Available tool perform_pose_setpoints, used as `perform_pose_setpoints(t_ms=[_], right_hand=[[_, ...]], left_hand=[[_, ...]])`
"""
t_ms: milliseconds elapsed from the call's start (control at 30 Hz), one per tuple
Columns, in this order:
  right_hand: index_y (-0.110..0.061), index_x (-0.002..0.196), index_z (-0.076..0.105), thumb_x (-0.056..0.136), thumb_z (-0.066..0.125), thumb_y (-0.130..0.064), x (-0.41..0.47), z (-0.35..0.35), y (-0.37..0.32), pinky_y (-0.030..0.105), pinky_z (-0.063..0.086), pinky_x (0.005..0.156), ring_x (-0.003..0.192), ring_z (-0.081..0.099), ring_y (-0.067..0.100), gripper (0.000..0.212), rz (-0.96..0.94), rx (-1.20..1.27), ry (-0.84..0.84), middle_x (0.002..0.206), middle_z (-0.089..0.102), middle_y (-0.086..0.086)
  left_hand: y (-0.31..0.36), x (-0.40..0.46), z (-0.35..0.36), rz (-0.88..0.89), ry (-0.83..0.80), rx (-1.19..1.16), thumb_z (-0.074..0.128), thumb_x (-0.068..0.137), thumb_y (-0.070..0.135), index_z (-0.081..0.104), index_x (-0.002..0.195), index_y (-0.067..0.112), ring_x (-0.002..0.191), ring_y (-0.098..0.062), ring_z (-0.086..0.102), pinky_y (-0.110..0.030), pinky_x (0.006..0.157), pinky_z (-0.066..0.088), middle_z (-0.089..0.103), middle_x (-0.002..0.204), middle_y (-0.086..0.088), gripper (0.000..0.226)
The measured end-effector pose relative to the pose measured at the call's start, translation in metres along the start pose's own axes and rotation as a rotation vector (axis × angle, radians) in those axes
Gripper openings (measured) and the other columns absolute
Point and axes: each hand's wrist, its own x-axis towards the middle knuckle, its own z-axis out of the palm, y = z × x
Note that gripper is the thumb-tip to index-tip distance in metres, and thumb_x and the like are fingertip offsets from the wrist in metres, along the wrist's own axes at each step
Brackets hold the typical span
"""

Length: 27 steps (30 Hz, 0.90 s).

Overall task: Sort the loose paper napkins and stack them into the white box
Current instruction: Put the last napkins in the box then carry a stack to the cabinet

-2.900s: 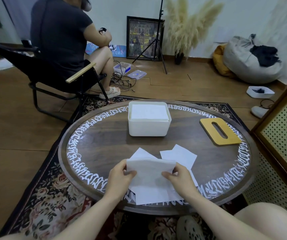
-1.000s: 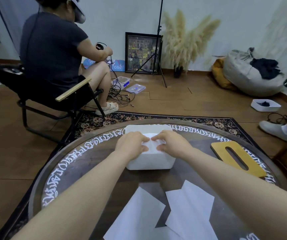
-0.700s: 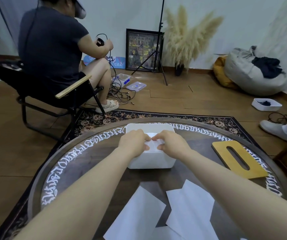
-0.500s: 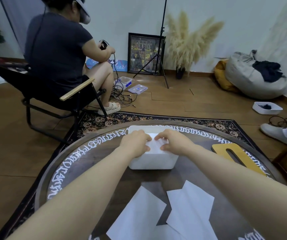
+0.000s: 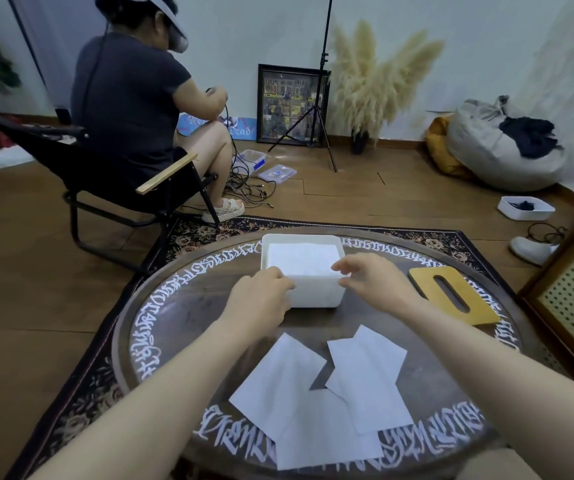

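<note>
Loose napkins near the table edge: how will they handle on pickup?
The loose napkins look thin and flat, so probably floppy and very light. They overlap, so one pinch may lift or drag neighbours. Lying flush on the smooth table, an edge may be hard to catch.

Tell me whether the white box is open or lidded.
Open. The white box has no lid on; white napkins show inside its rim, and the yellow slotted lid lies apart on the table.

Bare table flanks the white box; loose napkins near, yellow lid right.
</note>
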Motion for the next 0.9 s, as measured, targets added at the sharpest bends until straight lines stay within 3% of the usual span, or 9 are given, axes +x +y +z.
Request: perform_pose_setpoints(t_ms=[200, 300, 467, 633, 800, 900], right_hand=[[-0.030, 0.119, 0.062, 0.091, 0.058, -0.027, -0.054, 0.007, 0.011, 0.034, 0.041, 0.091, 0.114, 0.053, 0.015, 0.028, 0.007, -0.198, -0.164, 0.116, 0.065, -0.010], [-0.029, 0.120, 0.060, 0.092, 0.060, -0.031, -0.077, 0.011, 0.016, 0.032, 0.039, 0.086, 0.112, 0.053, 0.015, 0.028, 0.042, -0.216, -0.235, 0.116, 0.064, -0.009], [-0.029, 0.126, 0.057, 0.091, 0.060, -0.035, -0.108, 0.029, 0.015, 0.028, 0.043, 0.084, 0.107, 0.056, 0.014, 0.036, 0.094, -0.202, -0.363, 0.117, 0.062, -0.005], [-0.026, 0.127, 0.054, 0.092, 0.059, -0.037, -0.111, 0.054, 0.006, 0.027, 0.038, 0.079, 0.112, 0.048, 0.015, 0.037, 0.078, -0.214, -0.450, 0.117, 0.059, -0.002], [-0.020, 0.113, 0.059, 0.089, 0.060, -0.043, -0.093, 0.072, -0.014, 0.028, 0.038, 0.076, 0.101, 0.047, 0.016, 0.033, 0.146, -0.100, -0.412, 0.108, 0.053, -0.002], [-0.019, 0.097, 0.052, 0.088, 0.059, -0.046, -0.079, 0.083, -0.025, 0.029, 0.037, 0.074, 0.097, 0.045, 0.017, 0.029, 0.195, -0.113, -0.350, 0.105, 0.047, -0.002]], left_hand=[[0.012, -0.043, 0.010, -0.014, -0.122, 0.017, 0.047, 0.097, 0.030, 0.051, 0.131, 0.027, 0.119, -0.019, 0.050, -0.035, 0.090, 0.039, 0.048, 0.132, 0.004, 0.034], [0.016, -0.064, 0.015, -0.015, -0.168, 0.052, 0.045, 0.098, 0.031, 0.050, 0.132, 0.028, 0.113, -0.020, 0.053, -0.034, 0.089, 0.038, 0.048, 0.130, 0.003, 0.034], [0.017, -0.091, 0.028, -0.035, -0.252, 0.075, 0.044, 0.099, 0.034, 0.046, 0.138, 0.027, 0.119, -0.020, 0.051, -0.036, 0.098, 0.036, 0.045, 0.138, 0.003, 0.040], [0.007, -0.101, 0.038, -0.059, -0.309, 0.094, 0.045, 0.098, 0.034, 0.046, 0.138, 0.027, 0.119, -0.019, 0.052, -0.036, 0.097, 0.037, 0.045, 0.138, 0.002, 0.040], [-0.004, -0.104, 0.049, -0.090, -0.386, 0.057, 0.047, 0.097, 0.034, 0.046, 0.138, 0.027, 0.121, -0.018, 0.050, -0.035, 0.097, 0.034, 0.043, 0.139, 0.003, 0.042], [-0.008, -0.103, 0.053, -0.095, -0.390, 0.016, 0.048, 0.095, 0.034, 0.047, 0.137, 0.026, 0.121, -0.018, 0.049, -0.035, 0.097, 0.035, 0.043, 0.139, 0.003, 0.043]])
